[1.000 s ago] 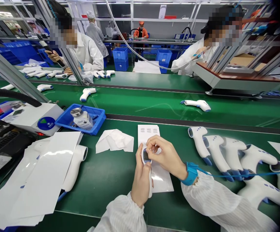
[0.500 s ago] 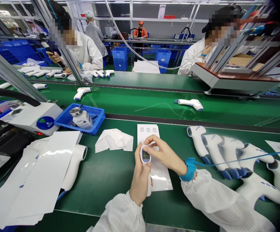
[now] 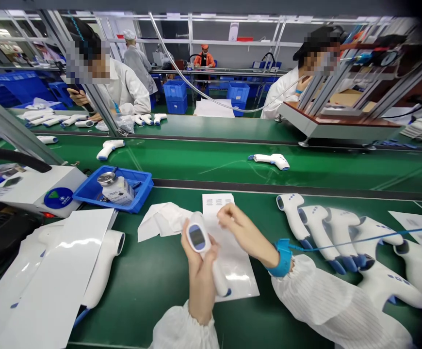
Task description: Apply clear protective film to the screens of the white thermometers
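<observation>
A white forehead thermometer [image 3: 198, 236] with a dark display in a blue surround is gripped in my left hand [image 3: 201, 278]. Its display faces me, and its handle slants down to the right. Apart from it, my right hand [image 3: 240, 224] is over a long white sheet [image 3: 233, 271] bearing small printed marks near its far end. The right fingers are curled and pinched together; whether anything is between them is too small to see. A blue wrist strap [image 3: 281, 258] with a cord circles my right wrist. Crumpled white tissue [image 3: 162, 220] lies just left of the thermometer.
Several white thermometers [image 3: 318, 220] lie at the right. Stacked white sheets [image 3: 56, 271] partly cover another at the left, near a blue tray [image 3: 138, 206] holding a metal-capped bottle [image 3: 118, 190]. Beyond runs a green conveyor [image 3: 196, 165] carrying thermometers. Co-workers sit across it.
My left hand has moved the thermometer left and tilted it, baring its display. My right hand has come off the thermometer to over the white sheet. The camera view has shifted a little.
</observation>
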A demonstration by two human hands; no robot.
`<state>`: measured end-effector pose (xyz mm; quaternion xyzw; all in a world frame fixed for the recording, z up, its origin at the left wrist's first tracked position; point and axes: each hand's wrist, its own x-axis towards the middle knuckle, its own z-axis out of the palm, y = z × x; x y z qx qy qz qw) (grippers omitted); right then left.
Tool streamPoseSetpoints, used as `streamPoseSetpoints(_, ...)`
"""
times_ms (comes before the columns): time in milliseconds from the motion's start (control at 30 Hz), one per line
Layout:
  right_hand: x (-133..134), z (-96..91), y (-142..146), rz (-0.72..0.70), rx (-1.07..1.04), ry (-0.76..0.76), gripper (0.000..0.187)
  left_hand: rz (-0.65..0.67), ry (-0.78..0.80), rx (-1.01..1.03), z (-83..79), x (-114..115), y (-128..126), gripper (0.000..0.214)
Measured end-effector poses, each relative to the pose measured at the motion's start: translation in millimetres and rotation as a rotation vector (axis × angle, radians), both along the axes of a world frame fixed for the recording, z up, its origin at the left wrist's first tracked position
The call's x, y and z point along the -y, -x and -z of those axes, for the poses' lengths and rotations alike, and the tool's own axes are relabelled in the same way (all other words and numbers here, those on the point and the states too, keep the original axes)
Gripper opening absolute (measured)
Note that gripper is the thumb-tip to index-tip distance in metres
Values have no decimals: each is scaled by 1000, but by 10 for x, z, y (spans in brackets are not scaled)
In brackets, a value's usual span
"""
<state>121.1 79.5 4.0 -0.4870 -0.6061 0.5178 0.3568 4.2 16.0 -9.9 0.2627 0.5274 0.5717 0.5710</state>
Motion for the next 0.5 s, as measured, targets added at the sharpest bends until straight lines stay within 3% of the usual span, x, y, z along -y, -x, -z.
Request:
streamPoseSetpoints(33,-2,-24,16,-123,-5,81,26,-49,1,15,-36,-56,21,71)
streamPoseSetpoints(100,0,-65,53,-371,-14,200,29,-26,11,68,-101,-178,74,60)
streamPoseSetpoints(167,-19,-82,86,-425,1,186,23,58,-10,86,-141,-282,131,56)
streamPoseSetpoints(267,-170,-36,115,-330,75,65,16,143,-63,7,-130,-362,196,61)
streamPoseSetpoints(333,-413,35,144,-262,194,-16,20,159,-66,-94,-81,-366,207,65)
streamPoseSetpoints(500,-1497,182,181,32,524,-125,31,263,43,-243,63,-299,171,64)
